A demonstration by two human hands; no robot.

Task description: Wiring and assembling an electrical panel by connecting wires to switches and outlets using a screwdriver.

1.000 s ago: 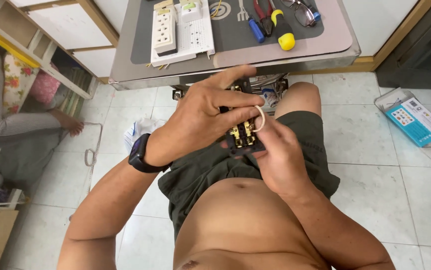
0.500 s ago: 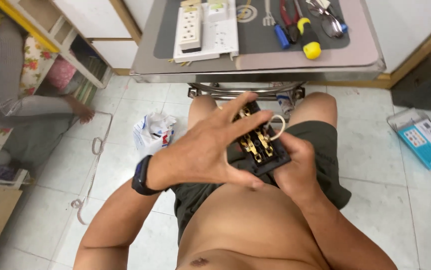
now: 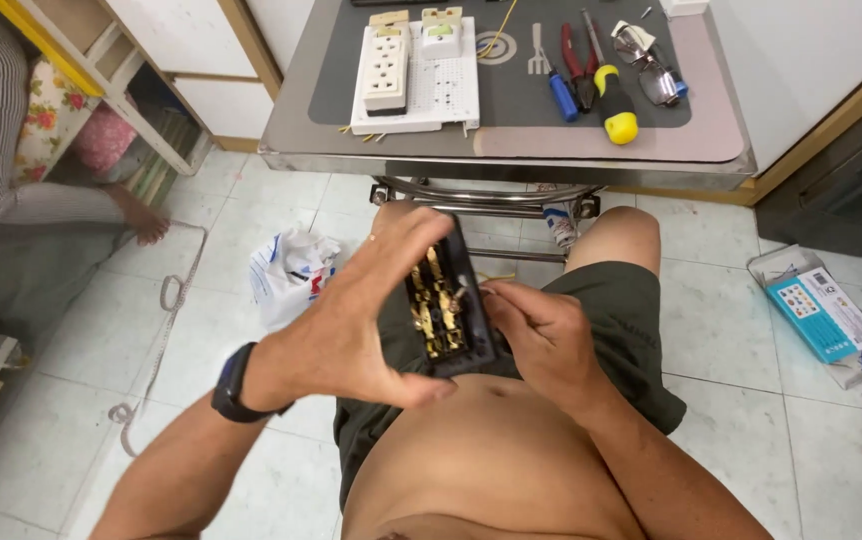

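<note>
Two hands hold a black socket block (image 3: 448, 315) over the lap, left hand (image 3: 351, 320) gripping its side, right hand (image 3: 541, 335) pinching its edge; it looks light, stiff and hard, best held by the plastic rim.

socket strip (image 3: 443, 303) turned upright, white wire loop gone

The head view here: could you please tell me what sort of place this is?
Probably a home workspace used for electrical repair: a metal table carrying pliers and a white power strip, over a tiled floor beside a wooden shelf.
</note>
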